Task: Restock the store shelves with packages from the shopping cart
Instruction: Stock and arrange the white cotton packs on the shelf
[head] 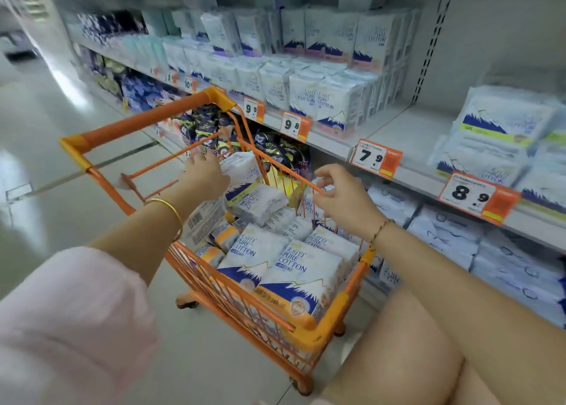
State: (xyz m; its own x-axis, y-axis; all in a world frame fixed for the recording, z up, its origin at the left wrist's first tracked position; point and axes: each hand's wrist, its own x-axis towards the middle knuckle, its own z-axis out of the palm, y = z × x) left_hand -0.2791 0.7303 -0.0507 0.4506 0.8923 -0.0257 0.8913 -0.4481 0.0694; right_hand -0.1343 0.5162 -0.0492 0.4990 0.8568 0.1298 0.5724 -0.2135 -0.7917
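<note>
Orange shopping cart [332,308] near centre, heaped with white "Pure Cotton" packages [301,277]. Left hand [205,176] reaching over the far end, grip apparently closing on one package [242,168] (cannot tell for sure). Right hand [344,199] hovering above the cart's right rim, fingers apart, empty. Shelves [410,130] right and far, orange price tags [376,158] along the edge.

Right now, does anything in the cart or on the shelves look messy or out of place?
Mostly the cart: its white packages are heaped at mixed angles, some upside down. The shelf above the 7.9 tag has a bare gap.
</note>
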